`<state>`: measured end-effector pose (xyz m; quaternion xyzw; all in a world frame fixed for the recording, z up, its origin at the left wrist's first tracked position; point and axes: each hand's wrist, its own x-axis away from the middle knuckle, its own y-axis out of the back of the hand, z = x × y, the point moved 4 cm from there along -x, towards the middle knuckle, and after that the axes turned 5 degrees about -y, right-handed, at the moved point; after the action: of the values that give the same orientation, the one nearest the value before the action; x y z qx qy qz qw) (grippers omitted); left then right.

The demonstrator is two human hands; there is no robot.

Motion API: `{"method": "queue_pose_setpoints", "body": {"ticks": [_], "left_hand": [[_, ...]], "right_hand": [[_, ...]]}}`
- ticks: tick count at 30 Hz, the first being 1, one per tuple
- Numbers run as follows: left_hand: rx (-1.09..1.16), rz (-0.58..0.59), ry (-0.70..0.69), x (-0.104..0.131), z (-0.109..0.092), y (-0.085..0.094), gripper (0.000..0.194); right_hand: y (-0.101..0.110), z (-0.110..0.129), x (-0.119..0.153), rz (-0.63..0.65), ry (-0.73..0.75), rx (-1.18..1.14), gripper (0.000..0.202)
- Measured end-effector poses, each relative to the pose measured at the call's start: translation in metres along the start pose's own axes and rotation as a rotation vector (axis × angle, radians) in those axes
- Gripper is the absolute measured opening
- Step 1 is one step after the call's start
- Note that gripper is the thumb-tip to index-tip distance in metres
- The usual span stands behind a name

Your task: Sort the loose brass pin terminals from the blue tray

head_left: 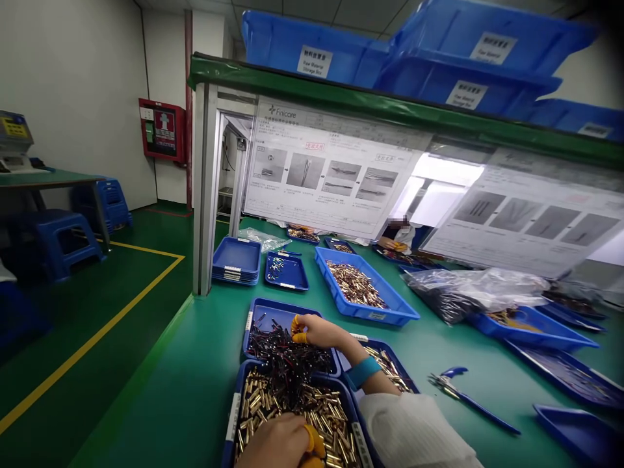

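Note:
My right hand (314, 330), with yellow finger covers and a blue wristband (363, 372), is over a blue tray (287, 309) of dark wired parts (275, 341). Its fingers are pinched; what they hold is too small to name. Nearer me, my left hand (283, 442) is low over a tray of brass-coloured tubes (331, 416), its yellow-covered fingers bent and partly hidden at the frame's bottom edge. A clump of the dark parts hangs over the rim between the two trays, onto the tubes.
Right of my forearm lie blue-handled pliers (451, 383). A large blue bin (400, 312) of brass-coloured pieces stands behind, near stacked trays (236, 257). Plastic bags (468, 292) are at the right. A metal post (202, 195) rises at the left. Another person (400, 235) sits across the table.

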<state>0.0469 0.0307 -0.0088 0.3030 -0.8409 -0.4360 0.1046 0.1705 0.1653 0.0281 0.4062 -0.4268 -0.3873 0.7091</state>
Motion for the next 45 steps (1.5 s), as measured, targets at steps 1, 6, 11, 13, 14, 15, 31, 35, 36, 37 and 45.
{"method": "queue_pose_setpoints", "body": {"ticks": [1, 6, 11, 13, 14, 15, 31, 35, 36, 37, 45], "left_hand": [[-0.083, 0.012, -0.052, 0.000, 0.000, -0.004, 0.004], [-0.227, 0.036, -0.209, 0.003, -0.002, -0.015, 0.019], [-0.230, 0.061, -0.195, 0.005, -0.001, -0.017, 0.014], [-0.214, 0.070, -0.209, 0.005, -0.001, -0.016, 0.016], [-0.206, 0.073, -0.213, 0.005, -0.001, -0.016, 0.018], [-0.200, 0.081, -0.209, 0.004, -0.002, -0.015, 0.020], [0.557, -0.357, 0.223, 0.010, -0.001, 0.011, 0.020], [0.479, -0.373, 0.240, 0.010, -0.005, 0.015, 0.016], [0.461, -0.378, 0.244, 0.010, -0.005, 0.015, 0.016], [0.447, -0.377, 0.245, 0.011, -0.005, 0.015, 0.015], [0.467, -0.385, 0.217, 0.010, -0.007, 0.016, 0.012]], "right_hand": [[0.003, 0.004, 0.006, -0.014, 0.034, -0.014, 0.014], [0.014, 0.029, 0.034, -0.091, 0.155, -0.109, 0.005], [0.017, 0.050, 0.053, -0.213, 0.189, -0.199, 0.010], [0.016, 0.053, 0.059, -0.290, 0.181, -0.224, 0.011], [0.016, 0.054, 0.061, -0.328, 0.173, -0.234, 0.014], [0.015, 0.053, 0.064, -0.364, 0.165, -0.244, 0.017], [-0.081, 0.033, 0.147, -0.563, -0.081, -1.161, 0.017], [-0.102, 0.034, 0.148, -0.522, -0.115, -1.060, 0.011], [-0.102, 0.034, 0.148, -0.527, -0.119, -1.013, 0.008], [-0.101, 0.035, 0.147, -0.534, -0.126, -0.979, 0.006], [-0.092, 0.047, 0.152, -0.438, -0.014, -1.213, 0.016]]}}
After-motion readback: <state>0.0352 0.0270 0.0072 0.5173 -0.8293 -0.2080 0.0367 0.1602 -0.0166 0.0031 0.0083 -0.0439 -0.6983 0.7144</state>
